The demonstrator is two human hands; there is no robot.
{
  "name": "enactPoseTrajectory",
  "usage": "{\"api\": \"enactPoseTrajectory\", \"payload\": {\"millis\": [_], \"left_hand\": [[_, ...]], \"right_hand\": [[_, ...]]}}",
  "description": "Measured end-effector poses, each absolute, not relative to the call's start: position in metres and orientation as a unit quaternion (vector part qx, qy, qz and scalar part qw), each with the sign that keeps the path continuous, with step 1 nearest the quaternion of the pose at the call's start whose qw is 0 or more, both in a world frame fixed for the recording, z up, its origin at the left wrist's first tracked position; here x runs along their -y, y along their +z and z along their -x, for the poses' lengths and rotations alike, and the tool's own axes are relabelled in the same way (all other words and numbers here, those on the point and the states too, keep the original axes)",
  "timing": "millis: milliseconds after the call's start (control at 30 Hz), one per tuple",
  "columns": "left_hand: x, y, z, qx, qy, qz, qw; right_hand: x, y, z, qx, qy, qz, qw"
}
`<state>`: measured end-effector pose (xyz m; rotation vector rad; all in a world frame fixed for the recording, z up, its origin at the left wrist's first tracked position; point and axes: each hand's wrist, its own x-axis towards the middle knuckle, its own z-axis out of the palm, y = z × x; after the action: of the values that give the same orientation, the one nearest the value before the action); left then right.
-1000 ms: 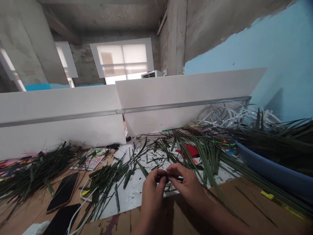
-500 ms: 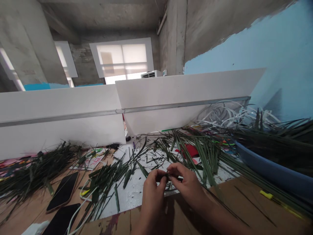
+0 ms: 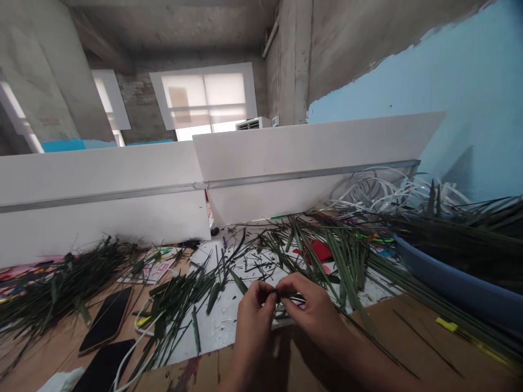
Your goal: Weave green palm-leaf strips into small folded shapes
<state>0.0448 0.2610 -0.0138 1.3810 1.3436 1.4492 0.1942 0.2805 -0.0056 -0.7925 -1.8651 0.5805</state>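
My left hand [image 3: 255, 316] and my right hand [image 3: 312, 307] meet at the lower middle, fingertips pinched together on a small dark piece [image 3: 275, 294], probably leaf strip, mostly hidden by the fingers. Thin strips show below the right fingers. Beneath and beyond the hands lies a white sheet [image 3: 220, 326] strewn with cut green bits. A bunch of long green leaves [image 3: 347, 261] lies just beyond my right hand, and a pile of shorter leaf pieces [image 3: 175, 299] is to the left of my left hand.
Two dark phones [image 3: 107, 318] and a white cable [image 3: 134, 356] lie at the left, near a dark leaf heap [image 3: 69, 283]. A blue basin [image 3: 453, 277] with leaves stands at the right. Brown cardboard [image 3: 417, 332], a yellow tool [image 3: 446, 325] and white panels [image 3: 286, 152] surround the workspace.
Both hands have shifted slightly left at the fingertips, and the fingers now pinch closer together around the small dark piece. The surroundings look the same.
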Motion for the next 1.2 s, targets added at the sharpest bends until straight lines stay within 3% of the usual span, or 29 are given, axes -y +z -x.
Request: {"api": "enactPoseTrajectory", "payload": {"millis": [667, 1200], "left_hand": [[-0.2567, -0.0123, -0.0477, -0.507, 0.554, -0.539, 0.381], [-0.2607, -0.0048, -0.0435, -0.465, 0.586, -0.457, 0.481]], "right_hand": [[-0.2841, -0.0107, -0.1965, 0.769, 0.213, 0.38, 0.469], [-0.2853, -0.0139, -0.1985, 0.795, 0.178, 0.327, 0.478]]}}
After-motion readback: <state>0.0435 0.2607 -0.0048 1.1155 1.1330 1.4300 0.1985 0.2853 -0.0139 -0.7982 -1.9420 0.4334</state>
